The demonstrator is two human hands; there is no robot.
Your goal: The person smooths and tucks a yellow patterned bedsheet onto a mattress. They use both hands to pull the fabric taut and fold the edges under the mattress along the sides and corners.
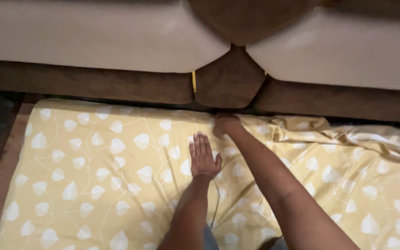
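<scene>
My left hand [203, 156] lies spread flat on the yellow sheet [93, 176]; my right hand [224, 124] is bunched at the bed's far edge, grip unclear.

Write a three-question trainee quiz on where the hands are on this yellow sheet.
1. True or false: the left hand lies flat, palm down, on the yellow leaf-print sheet.
2. Where is the right hand? A) at the sheet's far edge by the brown headboard B) hanging off the bed's left side C) raised off the bed
3. Fill in: the sheet looks wrinkled on the ___ side.

Key: 1 true; 2 A; 3 right
</scene>
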